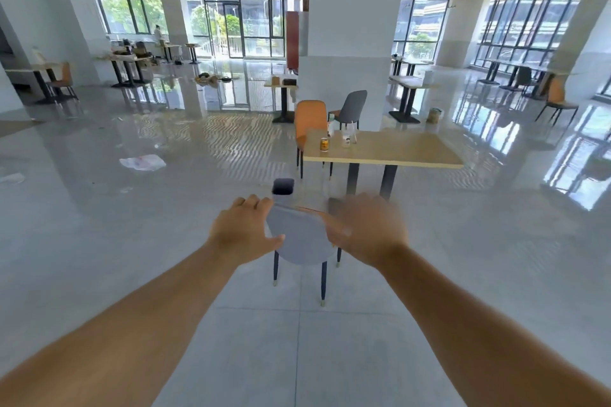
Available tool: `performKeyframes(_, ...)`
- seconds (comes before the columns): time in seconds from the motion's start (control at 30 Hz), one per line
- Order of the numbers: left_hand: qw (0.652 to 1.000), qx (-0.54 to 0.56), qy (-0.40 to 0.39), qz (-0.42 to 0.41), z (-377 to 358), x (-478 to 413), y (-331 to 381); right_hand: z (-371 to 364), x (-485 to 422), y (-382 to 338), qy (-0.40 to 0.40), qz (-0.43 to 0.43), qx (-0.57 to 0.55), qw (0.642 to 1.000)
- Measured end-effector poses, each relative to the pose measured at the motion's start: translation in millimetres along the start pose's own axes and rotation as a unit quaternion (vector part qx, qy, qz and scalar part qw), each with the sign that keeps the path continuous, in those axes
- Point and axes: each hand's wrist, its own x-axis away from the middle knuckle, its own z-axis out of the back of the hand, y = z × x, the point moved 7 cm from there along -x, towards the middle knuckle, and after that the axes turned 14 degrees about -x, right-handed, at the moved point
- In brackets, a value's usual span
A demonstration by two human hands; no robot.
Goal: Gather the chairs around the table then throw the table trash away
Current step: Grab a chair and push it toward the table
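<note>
Both hands spread at grey chair (302, 241) back, left hand (243, 231) on its left edge, right hand (367, 230) blurred at right edge, bin (283, 190) beyond, can (324, 144) near tabletop (396, 150) left edge, orange chair (309, 124) alongside, bare floor (132, 225) leftward.

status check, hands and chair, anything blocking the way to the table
Both hands, left and right, open at grey chair back. Table ahead, trash uncleared. Bin between.

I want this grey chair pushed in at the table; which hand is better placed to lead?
Probably the left hand: its thumb already lies on the grey chair backrest. The right hand is blurred, its contact unclear. Both are likely needed.
</note>
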Motion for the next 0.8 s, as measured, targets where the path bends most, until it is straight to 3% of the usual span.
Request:
performKeyframes(0.37, 0.998, 0.012, -0.039, -0.053, -169, -206, -49, -182, -172, 70, -0.052, -0.06, -0.035, 0.996)
performKeyframes(0.8, 0.982, 0.046, -0.145, -0.111, -417, -419, -82, -450, -333, 153, -0.178, -0.125, -0.06, 0.974)
